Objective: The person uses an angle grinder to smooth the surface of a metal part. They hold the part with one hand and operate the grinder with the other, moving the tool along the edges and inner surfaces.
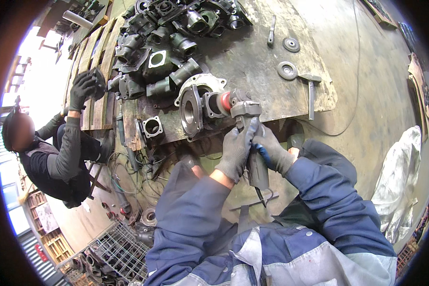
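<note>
Both my gloved hands are wrapped round a grey angle grinder (257,167). My left hand (237,148) grips it near the gear head, and my right hand (272,147) closes on the body from the other side. The grinder's red-edged disc (224,102) is up against a square-flanged opening (212,105) of a metal casting. A round flange (190,112) of that casting faces left, with a wide pale ring flange (207,85) behind it. Whether the disc touches the metal I cannot tell. The power cord (260,195) hangs from the grinder's rear end.
Dark castings (171,47) are heaped at the worktable's far left. A hammer (311,90), two discs (287,70) and a wrench-like tool (271,31) lie to the right. A seated co-worker (57,148) holds a dark part at left. Cables (128,174) and a wire basket (121,252) are lower left.
</note>
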Tool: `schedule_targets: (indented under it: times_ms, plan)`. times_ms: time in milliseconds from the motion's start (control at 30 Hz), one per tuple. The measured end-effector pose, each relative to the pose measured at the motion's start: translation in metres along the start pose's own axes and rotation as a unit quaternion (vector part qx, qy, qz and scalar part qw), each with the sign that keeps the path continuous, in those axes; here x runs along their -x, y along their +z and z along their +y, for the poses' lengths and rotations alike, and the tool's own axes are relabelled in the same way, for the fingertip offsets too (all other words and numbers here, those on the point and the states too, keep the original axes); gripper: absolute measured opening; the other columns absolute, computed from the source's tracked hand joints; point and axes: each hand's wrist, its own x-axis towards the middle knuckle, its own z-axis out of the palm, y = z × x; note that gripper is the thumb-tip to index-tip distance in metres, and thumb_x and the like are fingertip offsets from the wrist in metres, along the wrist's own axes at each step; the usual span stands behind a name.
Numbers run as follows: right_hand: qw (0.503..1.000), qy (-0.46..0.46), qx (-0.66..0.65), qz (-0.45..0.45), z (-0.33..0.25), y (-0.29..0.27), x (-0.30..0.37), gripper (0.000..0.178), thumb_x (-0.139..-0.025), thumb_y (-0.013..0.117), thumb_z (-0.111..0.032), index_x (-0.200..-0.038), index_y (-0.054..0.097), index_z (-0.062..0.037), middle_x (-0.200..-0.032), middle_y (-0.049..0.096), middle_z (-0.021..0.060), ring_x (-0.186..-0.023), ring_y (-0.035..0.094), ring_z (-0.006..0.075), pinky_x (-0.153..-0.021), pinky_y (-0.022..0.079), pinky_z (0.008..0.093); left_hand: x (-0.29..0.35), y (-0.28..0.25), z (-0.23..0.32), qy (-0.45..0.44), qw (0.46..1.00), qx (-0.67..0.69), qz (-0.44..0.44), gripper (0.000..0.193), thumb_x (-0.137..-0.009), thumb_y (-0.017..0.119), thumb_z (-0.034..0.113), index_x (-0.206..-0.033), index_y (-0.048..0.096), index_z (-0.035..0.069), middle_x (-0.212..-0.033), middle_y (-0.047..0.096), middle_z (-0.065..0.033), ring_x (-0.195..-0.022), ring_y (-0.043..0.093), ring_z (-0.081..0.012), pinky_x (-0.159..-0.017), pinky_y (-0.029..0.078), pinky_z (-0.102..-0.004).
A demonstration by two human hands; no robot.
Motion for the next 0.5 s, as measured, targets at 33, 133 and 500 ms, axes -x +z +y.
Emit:
schedule_targets:
  times_ms: [33, 133, 500]
  plan:
    - [1.0, 0.013, 0.005, 0.018, -0.004, 0.003, -0.001, 0.048, -0.086, 0.067, -0.012, -0.132, 0.058, -0.0003, -0.116, 0.067, 0.0079, -0.105, 0.063, 0.0174, -0.097, 0.052, 0.0341, -0.003, -0.001, 0.001, 0.044, 0.998, 0.044, 0.009, 0.052, -0.1, 0.073, 0.048, -0.104, 0.073, -0.003, -0.089, 0.071, -0.0058, -0.082, 0.061, -0.0116, -0.075, 0.052, -0.031]
    - [0.987, -0.119, 0.098, -0.033, -0.021, 0.009, 0.002, 0.046, -0.088, 0.065, -0.013, -0.132, 0.058, -0.0007, -0.112, 0.067, 0.0068, -0.101, 0.063, 0.0162, -0.092, 0.054, 0.0332, -0.007, -0.005, 0.01, 0.019, 0.996, 0.089, 0.003, 0.05, -0.102, 0.072, 0.046, -0.104, 0.073, -0.004, -0.088, 0.07, -0.0057, -0.081, 0.061, -0.0116, -0.073, 0.051, -0.0313]
    - [0.998, -0.035, 0.026, -0.052, -0.041, 0.023, 0.004, 0.049, -0.082, 0.062, -0.006, -0.13, 0.056, -0.001, -0.114, 0.066, 0.0076, -0.103, 0.063, 0.017, -0.096, 0.053, 0.0334, 0.013, -0.012, 0.017, 0.102, 0.993, 0.047, 0.045, 0.055, -0.105, 0.065, 0.05, -0.112, 0.07, -0.004, -0.095, 0.071, -0.0077, -0.084, 0.062, -0.0125, -0.076, 0.052, -0.0311]
